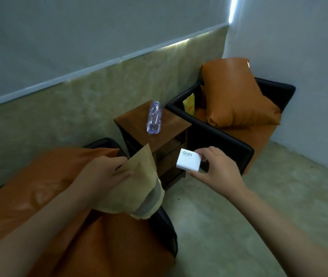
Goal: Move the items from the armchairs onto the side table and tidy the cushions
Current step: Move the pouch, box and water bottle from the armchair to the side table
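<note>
My left hand (107, 172) grips a tan paper pouch (139, 184) above the near armchair's orange cushion (45, 196). My right hand (217, 170) pinches a small white box (188, 161) marked GaN, in front of the brown wooden side table (171, 120). A clear plastic bottle (154, 117) stands on the table top. On the far armchair (219, 136) an orange cushion (237, 94) leans against the back, and a yellow packet (189, 104) sits beside it on the seat.
The side table stands between the two black-framed armchairs, against a beige wall panel (79, 108). A grey wall (308, 76) runs behind the far chair. Pale concrete floor (239, 216) lies to the right of my arms.
</note>
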Tool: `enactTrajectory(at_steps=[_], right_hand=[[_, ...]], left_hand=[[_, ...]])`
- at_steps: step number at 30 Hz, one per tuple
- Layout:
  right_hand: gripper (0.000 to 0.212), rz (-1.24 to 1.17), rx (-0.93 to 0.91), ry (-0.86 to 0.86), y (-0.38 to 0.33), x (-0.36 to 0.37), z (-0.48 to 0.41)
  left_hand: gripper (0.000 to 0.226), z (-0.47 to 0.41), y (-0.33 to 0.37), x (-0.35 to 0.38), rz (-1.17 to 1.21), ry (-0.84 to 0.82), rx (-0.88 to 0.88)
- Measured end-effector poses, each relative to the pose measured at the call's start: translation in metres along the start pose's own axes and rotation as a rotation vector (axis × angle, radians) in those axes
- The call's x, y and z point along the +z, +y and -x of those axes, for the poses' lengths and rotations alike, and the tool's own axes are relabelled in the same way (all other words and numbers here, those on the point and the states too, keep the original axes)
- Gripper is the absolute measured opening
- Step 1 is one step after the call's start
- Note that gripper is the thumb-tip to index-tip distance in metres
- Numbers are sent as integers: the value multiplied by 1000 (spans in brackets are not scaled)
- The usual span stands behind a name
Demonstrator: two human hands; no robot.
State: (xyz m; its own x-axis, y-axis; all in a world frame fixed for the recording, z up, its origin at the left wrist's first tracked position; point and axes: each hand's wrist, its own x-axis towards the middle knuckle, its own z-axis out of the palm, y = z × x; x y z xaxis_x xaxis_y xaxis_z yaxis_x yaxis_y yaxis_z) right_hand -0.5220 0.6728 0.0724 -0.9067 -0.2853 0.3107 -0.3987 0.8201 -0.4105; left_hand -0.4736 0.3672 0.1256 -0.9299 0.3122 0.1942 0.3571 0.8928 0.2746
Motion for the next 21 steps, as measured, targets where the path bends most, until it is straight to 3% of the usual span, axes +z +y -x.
enactTrajectory(at_steps=[2,6,15,19,21], right_hand=[[57,18,-20,12,21,-23,-5],[57,8,-25,23,56,-49,-15],[56,-28,-58,-8,100,-47,-69],[58,-2,-99,-67,119,-33,-115],[58,9,-101,-79,130,-26,-143]], left_hand=[[27,-15,19,3,-21,3,19],[40,-40,44,19,-33,-1,2],[52,-123,45,40,-53,10,-42],[33,-174,29,46,-111,38,-98],[34,-205,17,47,-126,59,-121]])
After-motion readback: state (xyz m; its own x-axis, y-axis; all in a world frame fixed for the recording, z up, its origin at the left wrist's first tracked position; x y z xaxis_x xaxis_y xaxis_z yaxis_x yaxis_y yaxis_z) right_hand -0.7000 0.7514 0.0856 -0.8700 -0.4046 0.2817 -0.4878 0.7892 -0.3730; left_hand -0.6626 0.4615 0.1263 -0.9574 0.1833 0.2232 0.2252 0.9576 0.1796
